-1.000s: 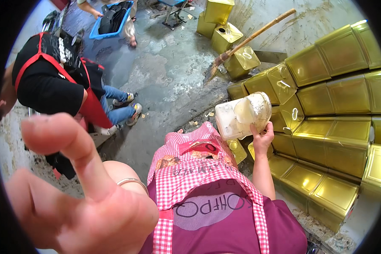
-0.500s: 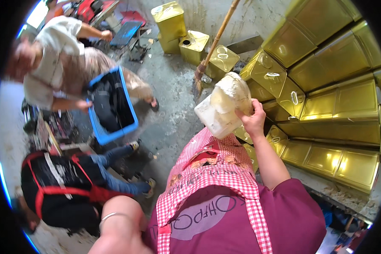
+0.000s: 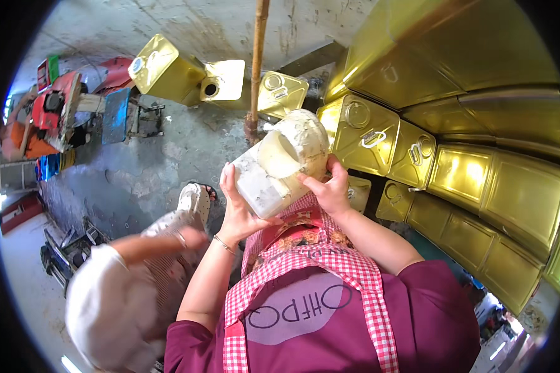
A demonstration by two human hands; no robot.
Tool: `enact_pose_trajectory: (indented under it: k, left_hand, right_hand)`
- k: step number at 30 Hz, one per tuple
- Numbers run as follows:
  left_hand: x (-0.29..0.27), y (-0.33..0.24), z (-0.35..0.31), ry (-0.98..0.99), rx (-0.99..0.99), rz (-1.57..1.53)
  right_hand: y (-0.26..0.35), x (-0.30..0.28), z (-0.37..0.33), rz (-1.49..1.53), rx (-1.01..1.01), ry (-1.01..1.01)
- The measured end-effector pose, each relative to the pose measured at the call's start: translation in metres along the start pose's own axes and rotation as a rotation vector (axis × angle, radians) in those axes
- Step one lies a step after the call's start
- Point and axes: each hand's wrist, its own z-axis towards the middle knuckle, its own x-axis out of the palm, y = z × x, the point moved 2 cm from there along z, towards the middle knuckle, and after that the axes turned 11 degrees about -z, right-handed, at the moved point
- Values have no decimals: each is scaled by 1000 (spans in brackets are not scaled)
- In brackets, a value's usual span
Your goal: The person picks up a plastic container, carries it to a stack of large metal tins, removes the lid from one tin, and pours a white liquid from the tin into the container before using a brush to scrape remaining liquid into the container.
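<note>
Both my hands hold a whitish plastic jug (image 3: 264, 186) in front of my checked apron. It has a squarish translucent end and a rounded end crusted with pale residue, and a cream-coloured curved part shows between them. My left hand (image 3: 235, 208) is closed round the squarish end, palm beneath and fingers up its side. My right hand (image 3: 331, 193) grips the rounded end, its thumb on the upper face. The jug is tilted, and its underside is hidden.
Gold metal cans (image 3: 460, 174) are stacked on my right, with several more along the far wall. A bamboo-handled broom (image 3: 258, 68) stands upright ahead. At lower left, a person in a white top (image 3: 115, 304) is close to my left arm. Red machinery (image 3: 53, 105) stands far left.
My left hand has come up and taken hold of the jug, which only my right hand held before. The co-worker has moved nearer, the blue crate and the person in black have left view.
</note>
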Motion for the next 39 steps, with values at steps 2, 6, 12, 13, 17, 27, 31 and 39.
enact_pose_trajectory:
  k: [2,6,12,13,17,27,31,39]
  left_hand:
    - [8,21,18,20,-57,-95]
    - [13,25,47,89,-156,-129]
    - [11,49,41,44,-329,-152]
    - [9,53,36,43,-354,-121]
    - [-13,68,19,44,-369,-47]
    - [-48,86,5,96,-503,116]
    - [-43,84,12,123,-460,139]
    - [-22,81,29,184,-377,138]
  right_hand:
    - [-1,-1,15,-32,19,2]
    - [-9,-4,40,-155,-4,10]
    - [-45,-60,118,-818,-167,227]
    - [-72,-76,132,-1076,-155,70]
    - [-127,-109,166,-1134,112,67]
    - [-108,-113,187,-1378,-61,182]
    - [-76,-130,180,-1502,10,68]
    - [-185,-283,132,-1468,744,-109]
